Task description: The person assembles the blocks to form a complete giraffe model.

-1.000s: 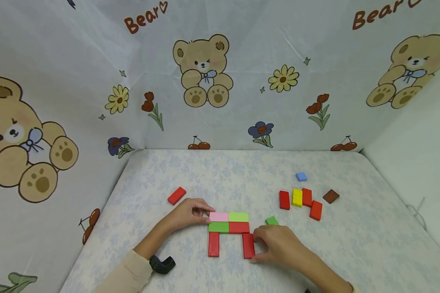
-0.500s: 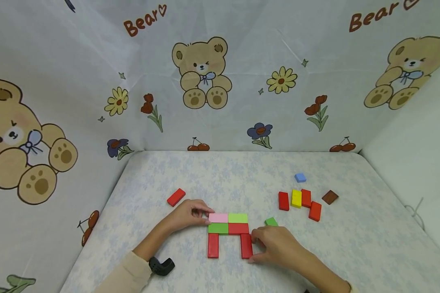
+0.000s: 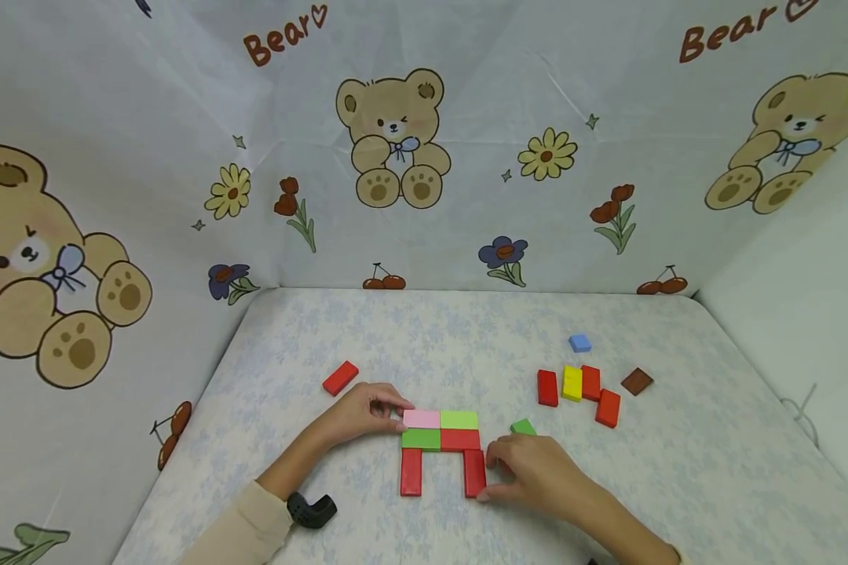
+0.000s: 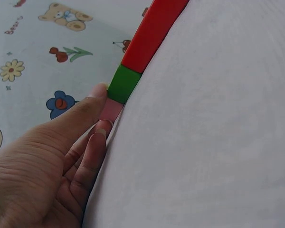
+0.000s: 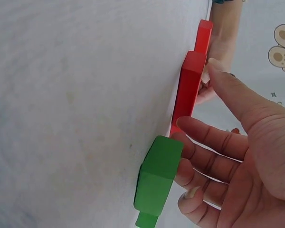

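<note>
Rectangular toy blocks form an arch-like shape lying on the table. A pink block (image 3: 422,419) and a lime block (image 3: 459,421) make its far row. A green block (image 3: 421,439) and a red block (image 3: 459,440) adjoin them. Two red blocks, left (image 3: 411,472) and right (image 3: 475,473), extend towards me like legs. My left hand (image 3: 363,412) touches the left end at the pink and green blocks with thumb and fingertips, seen closely in the left wrist view. My right hand (image 3: 540,473) rests thumb and forefinger against the right leg's outer side, other fingers loosely bent.
Another green block (image 3: 523,427) lies just beyond my right hand. A red block (image 3: 341,378) sits far left. At the right are several red blocks (image 3: 547,388), a yellow block (image 3: 572,383), a blue block (image 3: 579,343) and a brown block (image 3: 637,381). Bear-printed cloth (image 3: 466,220) hangs behind.
The right leg block has shifted slightly left, its near end now straighter, with my right fingers following it. My left hand stays at the left end.
</note>
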Tool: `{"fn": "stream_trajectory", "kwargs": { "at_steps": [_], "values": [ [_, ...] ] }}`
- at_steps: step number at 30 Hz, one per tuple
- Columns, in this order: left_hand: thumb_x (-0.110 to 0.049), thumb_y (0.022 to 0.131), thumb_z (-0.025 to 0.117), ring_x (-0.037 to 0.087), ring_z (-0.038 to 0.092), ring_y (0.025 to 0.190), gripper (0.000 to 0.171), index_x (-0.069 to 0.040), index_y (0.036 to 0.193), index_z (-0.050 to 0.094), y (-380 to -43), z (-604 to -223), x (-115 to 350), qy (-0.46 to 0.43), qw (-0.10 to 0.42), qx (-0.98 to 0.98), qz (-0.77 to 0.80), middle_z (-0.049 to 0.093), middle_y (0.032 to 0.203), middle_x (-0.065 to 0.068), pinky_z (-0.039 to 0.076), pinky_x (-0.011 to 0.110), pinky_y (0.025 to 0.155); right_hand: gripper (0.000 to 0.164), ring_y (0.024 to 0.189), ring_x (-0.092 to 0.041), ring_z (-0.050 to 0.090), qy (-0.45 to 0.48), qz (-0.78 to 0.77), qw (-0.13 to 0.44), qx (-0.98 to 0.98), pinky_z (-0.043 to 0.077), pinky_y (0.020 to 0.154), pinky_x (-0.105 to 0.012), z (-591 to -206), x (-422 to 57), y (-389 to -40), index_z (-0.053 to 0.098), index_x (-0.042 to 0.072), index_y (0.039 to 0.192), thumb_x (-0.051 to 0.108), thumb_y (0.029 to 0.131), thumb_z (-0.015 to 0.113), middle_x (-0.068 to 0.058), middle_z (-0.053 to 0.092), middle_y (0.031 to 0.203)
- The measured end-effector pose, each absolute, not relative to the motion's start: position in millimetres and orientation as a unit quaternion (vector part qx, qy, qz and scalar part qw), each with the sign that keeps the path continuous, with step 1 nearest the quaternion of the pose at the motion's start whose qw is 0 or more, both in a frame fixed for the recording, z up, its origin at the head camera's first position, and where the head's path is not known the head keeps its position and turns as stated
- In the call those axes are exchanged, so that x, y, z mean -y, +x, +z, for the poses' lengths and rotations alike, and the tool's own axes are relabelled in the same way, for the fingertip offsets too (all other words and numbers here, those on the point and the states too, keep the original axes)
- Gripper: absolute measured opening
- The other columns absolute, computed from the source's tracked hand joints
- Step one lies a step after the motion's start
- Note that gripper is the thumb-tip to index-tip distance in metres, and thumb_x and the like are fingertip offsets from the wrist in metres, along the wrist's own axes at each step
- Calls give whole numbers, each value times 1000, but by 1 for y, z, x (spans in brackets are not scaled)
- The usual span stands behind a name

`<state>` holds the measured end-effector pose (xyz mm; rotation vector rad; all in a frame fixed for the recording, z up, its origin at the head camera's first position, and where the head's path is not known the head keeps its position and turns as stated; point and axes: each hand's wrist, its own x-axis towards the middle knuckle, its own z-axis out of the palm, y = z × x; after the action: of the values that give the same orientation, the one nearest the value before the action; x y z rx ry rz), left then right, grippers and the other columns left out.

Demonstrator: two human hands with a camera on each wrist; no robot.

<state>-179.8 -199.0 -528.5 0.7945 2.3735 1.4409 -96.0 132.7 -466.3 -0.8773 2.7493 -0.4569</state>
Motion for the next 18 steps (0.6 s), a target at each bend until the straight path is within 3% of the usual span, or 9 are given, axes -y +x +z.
{"fn": "stream_trajectory", "kwargs": {
  "at_steps": [10,18],
  "values": [
    [-26,83,87,11,59,76,31,-27,112,80,-180,-528,200,273,131,-815,494,71,97,-10,49,25,64,36,65,-1,47,-314,-158,126,-928,44,59,-22,-468,-132,-97,73,20,94,49,77,86,17,60,76],
    [-25,82,87,11,60,77,30,-28,112,80,-180,-530,199,278,126,-810,501,72,97,-9,49,24,64,37,64,-1,46,-300,-171,124,-930,43,58,-21,-464,-135,-96,74,19,97,53,82,80,18,54,72]
  ]
}}
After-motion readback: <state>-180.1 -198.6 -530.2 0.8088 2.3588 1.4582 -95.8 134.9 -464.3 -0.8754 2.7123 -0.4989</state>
